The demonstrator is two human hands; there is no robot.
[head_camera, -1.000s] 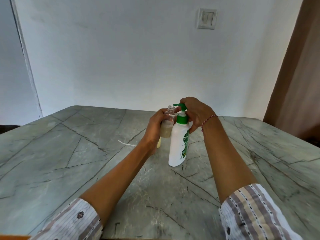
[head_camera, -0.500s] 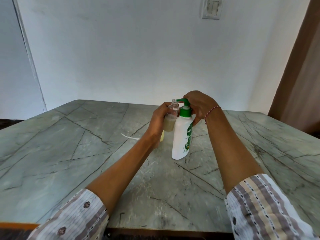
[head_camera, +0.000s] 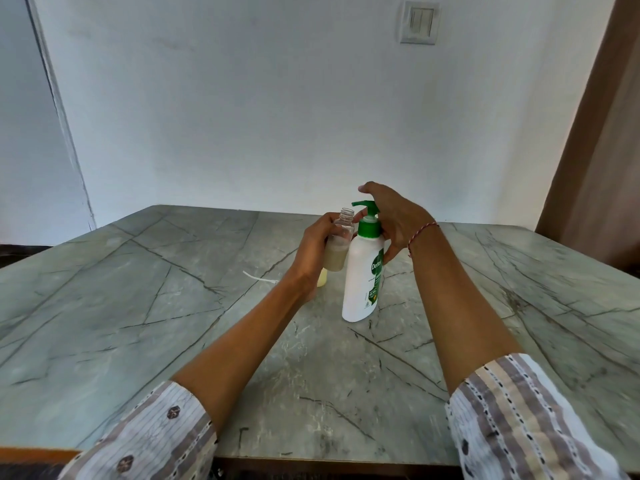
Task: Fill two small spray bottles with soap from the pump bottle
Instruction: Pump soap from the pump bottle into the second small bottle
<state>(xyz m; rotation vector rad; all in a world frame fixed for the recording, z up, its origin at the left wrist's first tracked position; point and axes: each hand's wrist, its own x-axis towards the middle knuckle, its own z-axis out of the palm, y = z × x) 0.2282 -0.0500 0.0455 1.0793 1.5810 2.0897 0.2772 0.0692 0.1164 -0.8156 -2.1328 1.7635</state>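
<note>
A white pump bottle (head_camera: 360, 285) with a green pump head (head_camera: 367, 216) stands upright on the marble table (head_camera: 138, 306). My left hand (head_camera: 313, 252) grips a small clear spray bottle (head_camera: 341, 244) without its cap, about half full of beige soap. Its open neck sits just left of and below the pump nozzle. My right hand (head_camera: 394, 220) curls behind the pump neck, thumb against the bottle's shoulder. Its index finger is raised above the pump head. A second small bottle (head_camera: 322, 278) of yellowish liquid stands mostly hidden behind my left wrist.
A thin white tube (head_camera: 259, 277) lies on the table left of my left hand. The table's near edge (head_camera: 311, 462) runs along the bottom. A white wall with a switch plate (head_camera: 418, 23) stands behind, and a brown panel (head_camera: 595, 150) is at right.
My right hand's fingers have lifted off the pump head, which has risen. The small bottle has come slightly away from the nozzle. The view has shifted.
</note>
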